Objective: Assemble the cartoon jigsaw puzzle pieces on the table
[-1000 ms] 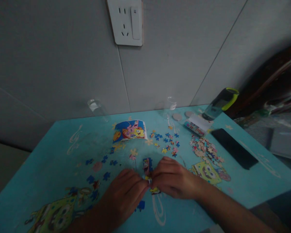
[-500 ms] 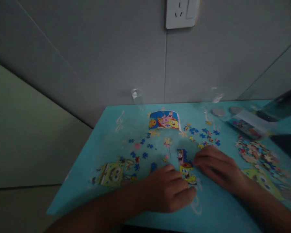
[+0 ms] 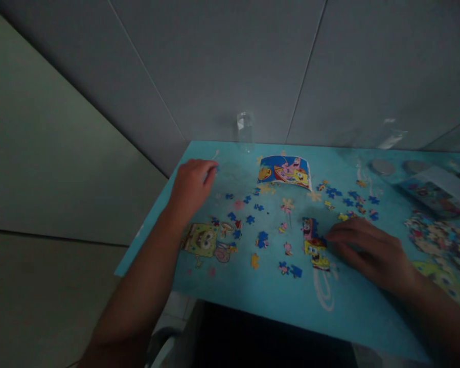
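Observation:
My left hand (image 3: 193, 185) is raised over the table's far left part. Its thumb and forefinger are pinched on a small bluish bit that looks like a puzzle piece (image 3: 216, 167). My right hand (image 3: 371, 250) lies at the right side of a partly joined cartoon puzzle section (image 3: 315, 244). Its fingers are bent close together, with the tips at the section's edge; anything between them is hidden. Loose pieces lie left of that section, among them a blue one (image 3: 262, 239), a yellow one (image 3: 255, 261) and a pink-and-blue pair (image 3: 290, 269).
A curled reference picture (image 3: 284, 170) stands at the back. More blue pieces (image 3: 333, 192) lie behind my right hand, and a large heap of pieces (image 3: 440, 240) is at the right. A clear tube (image 3: 246, 133) stands by the wall. Flat round lids (image 3: 382, 166) lie at back right.
My left hand has moved away from the joined section to the table's far left, uncovering pieces beneath. My right hand stays beside the section. The view has shifted left and down.

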`<state>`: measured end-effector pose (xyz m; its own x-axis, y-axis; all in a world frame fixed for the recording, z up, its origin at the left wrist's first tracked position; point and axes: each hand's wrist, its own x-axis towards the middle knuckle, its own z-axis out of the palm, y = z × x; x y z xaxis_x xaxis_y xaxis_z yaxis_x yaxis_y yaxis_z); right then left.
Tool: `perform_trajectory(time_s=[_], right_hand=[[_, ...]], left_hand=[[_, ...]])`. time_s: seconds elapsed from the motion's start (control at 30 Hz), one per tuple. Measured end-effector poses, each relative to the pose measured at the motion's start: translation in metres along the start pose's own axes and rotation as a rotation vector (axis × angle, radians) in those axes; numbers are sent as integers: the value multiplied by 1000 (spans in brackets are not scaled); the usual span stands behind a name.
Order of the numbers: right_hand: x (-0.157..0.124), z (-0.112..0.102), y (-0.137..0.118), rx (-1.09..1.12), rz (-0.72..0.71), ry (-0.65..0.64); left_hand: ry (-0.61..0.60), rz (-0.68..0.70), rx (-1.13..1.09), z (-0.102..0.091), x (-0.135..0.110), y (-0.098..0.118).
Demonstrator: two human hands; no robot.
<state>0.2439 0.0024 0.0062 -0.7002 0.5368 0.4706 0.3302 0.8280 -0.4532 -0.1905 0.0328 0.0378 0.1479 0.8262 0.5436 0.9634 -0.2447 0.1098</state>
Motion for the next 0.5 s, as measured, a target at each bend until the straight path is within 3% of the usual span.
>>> perform_trajectory(time_s=[0.07,0.17,0.33,0.5], right_hand=[[3,4,-6,-49,-38,-34],[8,13,-22,-43,-103,-103],[12,27,-42,-32,-180,-174],[12,27,-38,-15,-129,-169]], left_hand=[[16,-123,-1,0,-1,-24],[22,-203,-10,1,-2,-35],[-33,-167,-55,11,-2,-19],[-56,-138,-106,20,-2,-11]])
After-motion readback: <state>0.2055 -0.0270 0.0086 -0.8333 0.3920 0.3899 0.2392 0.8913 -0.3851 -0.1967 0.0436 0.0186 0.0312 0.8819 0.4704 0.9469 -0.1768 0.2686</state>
